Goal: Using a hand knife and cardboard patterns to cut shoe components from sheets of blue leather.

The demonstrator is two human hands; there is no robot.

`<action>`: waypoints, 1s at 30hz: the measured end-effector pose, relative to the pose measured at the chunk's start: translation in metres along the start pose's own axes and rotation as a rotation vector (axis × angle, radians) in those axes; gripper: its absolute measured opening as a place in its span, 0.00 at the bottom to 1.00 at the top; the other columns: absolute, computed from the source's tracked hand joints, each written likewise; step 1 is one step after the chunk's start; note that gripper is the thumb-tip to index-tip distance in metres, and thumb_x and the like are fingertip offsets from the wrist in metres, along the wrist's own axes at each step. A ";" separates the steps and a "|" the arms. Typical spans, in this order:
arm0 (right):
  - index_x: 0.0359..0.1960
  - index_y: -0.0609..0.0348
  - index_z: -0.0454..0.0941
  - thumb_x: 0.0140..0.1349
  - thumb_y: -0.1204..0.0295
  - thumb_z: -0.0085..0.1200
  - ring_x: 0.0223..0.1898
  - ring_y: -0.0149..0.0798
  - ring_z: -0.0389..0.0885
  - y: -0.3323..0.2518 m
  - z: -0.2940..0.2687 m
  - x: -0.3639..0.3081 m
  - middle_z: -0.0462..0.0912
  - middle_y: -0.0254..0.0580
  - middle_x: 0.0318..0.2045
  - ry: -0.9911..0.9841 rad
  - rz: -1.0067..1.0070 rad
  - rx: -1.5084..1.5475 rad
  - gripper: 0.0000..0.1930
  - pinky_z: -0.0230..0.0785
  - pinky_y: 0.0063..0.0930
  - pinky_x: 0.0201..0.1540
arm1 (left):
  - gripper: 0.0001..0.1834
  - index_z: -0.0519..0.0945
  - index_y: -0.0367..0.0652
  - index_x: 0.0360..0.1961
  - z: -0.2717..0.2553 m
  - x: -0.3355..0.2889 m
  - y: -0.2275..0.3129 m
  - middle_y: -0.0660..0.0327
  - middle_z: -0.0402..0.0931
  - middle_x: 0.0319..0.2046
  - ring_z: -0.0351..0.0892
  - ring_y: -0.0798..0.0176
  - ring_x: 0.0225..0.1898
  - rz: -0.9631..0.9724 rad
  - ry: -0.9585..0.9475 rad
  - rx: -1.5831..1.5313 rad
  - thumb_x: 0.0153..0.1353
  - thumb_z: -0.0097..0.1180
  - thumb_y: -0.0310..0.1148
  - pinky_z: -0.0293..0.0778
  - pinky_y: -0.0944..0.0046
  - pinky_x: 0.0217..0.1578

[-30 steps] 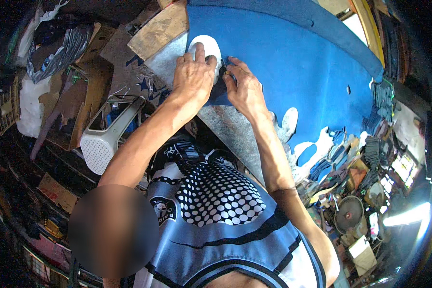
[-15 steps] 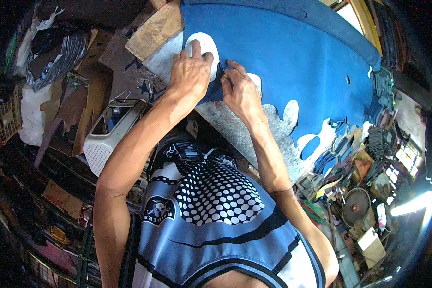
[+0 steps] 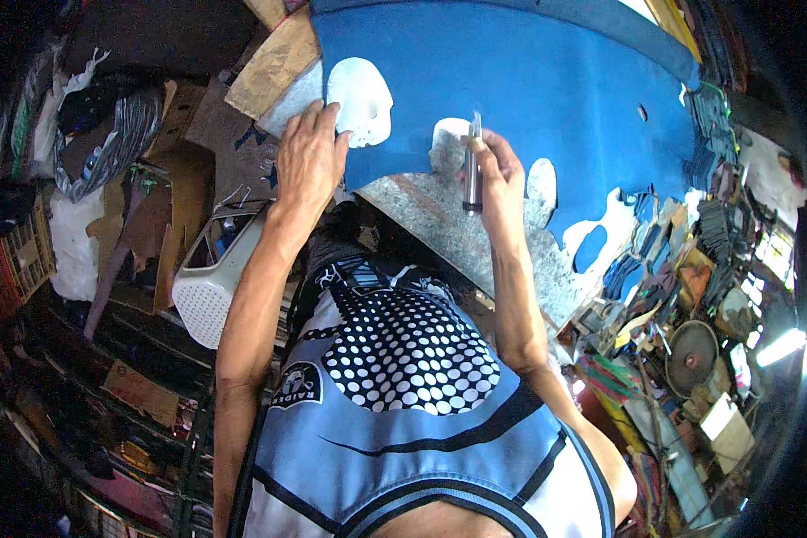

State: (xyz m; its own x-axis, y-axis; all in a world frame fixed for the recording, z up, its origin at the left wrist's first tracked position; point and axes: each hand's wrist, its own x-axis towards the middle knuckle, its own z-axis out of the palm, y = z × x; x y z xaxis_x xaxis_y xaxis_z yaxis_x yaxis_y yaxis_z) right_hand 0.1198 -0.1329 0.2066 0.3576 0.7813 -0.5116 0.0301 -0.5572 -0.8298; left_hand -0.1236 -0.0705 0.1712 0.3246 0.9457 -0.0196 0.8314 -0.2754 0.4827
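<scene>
A large blue sheet [image 3: 529,81] lies over a grey metal-topped surface [image 3: 430,206], its near edge cut into curved notches. On the sheet's left part rests a white rounded flat piece [image 3: 357,94] with small marks along its lower edge. My left hand [image 3: 309,152] lies with fingers stretched out at the sheet's left edge, its fingertips close to the white piece. My right hand [image 3: 495,166] grips a cutter knife [image 3: 473,179] with a silver handle, held upright over the notched edge, blade pointing away from me.
A wooden board [image 3: 273,67] sits at the table's far left corner. Left of me are a white perforated plastic stool [image 3: 211,300] and cardboard [image 3: 184,206]. Scraps [image 3: 637,260] pile up on the right, with a round fan [image 3: 692,357] beyond them.
My left hand has slid off the white piece toward the near left. My right hand has moved right, away from it, and the cutter knife now shows in its grip.
</scene>
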 end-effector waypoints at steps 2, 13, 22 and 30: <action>0.52 0.61 0.75 0.68 0.64 0.53 0.24 0.25 0.77 0.022 -0.004 -0.014 0.84 0.38 0.37 -0.004 0.097 0.299 0.17 0.71 0.18 0.25 | 0.25 0.75 0.36 0.57 0.003 0.003 0.003 0.44 0.80 0.47 0.78 0.43 0.50 0.025 0.049 -0.046 0.59 0.63 0.33 0.72 0.51 0.53; 0.48 0.56 0.72 0.71 0.63 0.49 0.23 0.25 0.75 0.063 0.049 -0.025 0.82 0.35 0.35 -0.158 0.117 0.400 0.12 0.67 0.20 0.22 | 0.37 0.67 0.32 0.62 0.032 0.058 -0.041 0.53 0.79 0.43 0.79 0.62 0.40 -0.640 -0.136 -1.268 0.57 0.69 0.38 0.75 0.65 0.39; 0.43 0.60 0.70 0.72 0.59 0.48 0.19 0.28 0.73 0.071 0.050 -0.013 0.75 0.36 0.24 -0.070 0.059 0.250 0.15 0.64 0.23 0.20 | 0.26 0.74 0.31 0.58 0.036 0.080 -0.061 0.51 0.79 0.45 0.79 0.60 0.42 -0.388 -0.140 -0.750 0.62 0.62 0.36 0.76 0.63 0.38; 0.43 0.61 0.68 0.71 0.58 0.49 0.15 0.29 0.70 0.075 0.044 -0.001 0.74 0.38 0.24 -0.005 0.099 0.326 0.16 0.64 0.25 0.16 | 0.14 0.70 0.44 0.47 0.031 0.040 -0.093 0.56 0.74 0.43 0.77 0.55 0.43 -0.693 0.042 -1.644 0.63 0.59 0.28 0.81 0.53 0.42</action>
State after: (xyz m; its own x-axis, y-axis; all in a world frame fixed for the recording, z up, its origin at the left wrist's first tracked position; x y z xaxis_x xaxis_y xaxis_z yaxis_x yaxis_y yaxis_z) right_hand 0.0806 -0.1629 0.1344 0.3392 0.7299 -0.5935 -0.3051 -0.5115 -0.8033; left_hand -0.1738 -0.0127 0.0983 0.1126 0.8128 -0.5715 -0.4719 0.5499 0.6891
